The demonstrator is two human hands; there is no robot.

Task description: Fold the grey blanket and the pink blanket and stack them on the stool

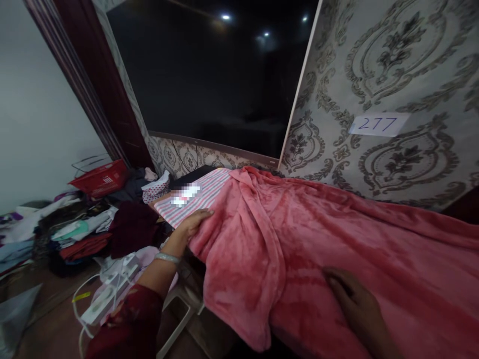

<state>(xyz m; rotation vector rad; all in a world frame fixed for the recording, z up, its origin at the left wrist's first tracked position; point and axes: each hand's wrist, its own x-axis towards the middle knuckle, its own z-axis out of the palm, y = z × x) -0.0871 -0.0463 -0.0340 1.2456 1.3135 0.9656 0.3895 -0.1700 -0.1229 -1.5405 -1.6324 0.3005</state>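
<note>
A pink plush blanket (307, 234) is spread over the surface in front of me, its left end folded over and hanging down past the front edge. My left hand (193, 224) is closed on the blanket's left edge, with part of the fingers hidden by the fabric. On the blanket's nearer middle rests my right hand (354, 299), fingers stretched to the left and thumb apart. A striped cloth (204, 187) in white, pink and grey lies just beyond my left hand, partly under the blanket.
Heaps of clothes (86, 227) and a red basket (101, 178) are on the left. Below my left arm are a white power strip (99, 305) with cords and a pale plastic stool (179, 304). A large dark television (220, 75) hangs behind, beside a paper marked 277 (379, 124).
</note>
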